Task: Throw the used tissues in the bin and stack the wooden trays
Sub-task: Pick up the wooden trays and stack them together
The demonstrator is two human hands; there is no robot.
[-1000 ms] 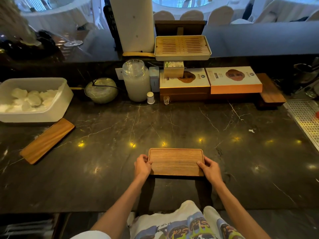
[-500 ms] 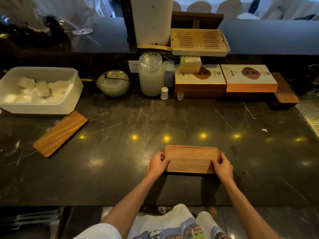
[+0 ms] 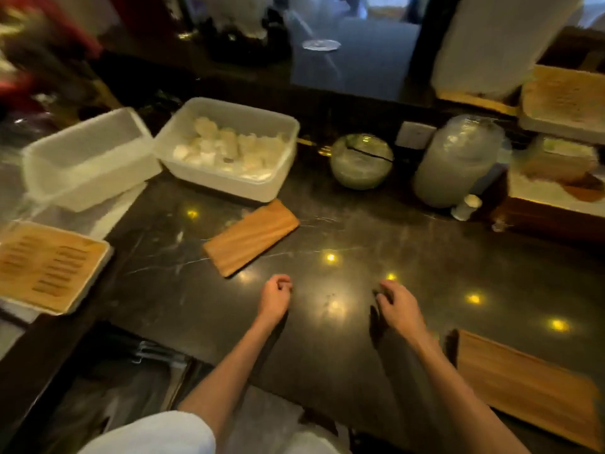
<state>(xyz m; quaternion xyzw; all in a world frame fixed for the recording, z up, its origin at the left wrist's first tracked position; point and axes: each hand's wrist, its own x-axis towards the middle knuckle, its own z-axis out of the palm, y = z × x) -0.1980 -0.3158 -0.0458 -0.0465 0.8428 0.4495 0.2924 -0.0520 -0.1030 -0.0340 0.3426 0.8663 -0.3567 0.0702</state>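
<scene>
Near wooden tray (image 3: 523,385) blurred, partly behind right forearm

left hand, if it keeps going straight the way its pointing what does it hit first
Most likely the angled wooden tray, which lies just ahead of the left hand on the bare dark counter; depth is uncertain in this blurred view.

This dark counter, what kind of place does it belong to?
Probably a service counter in a tea house or restaurant. The dark marble counter holds slatted tea trays, a white tub of rolled white cloths or tissues and plain wooden trays.
</scene>
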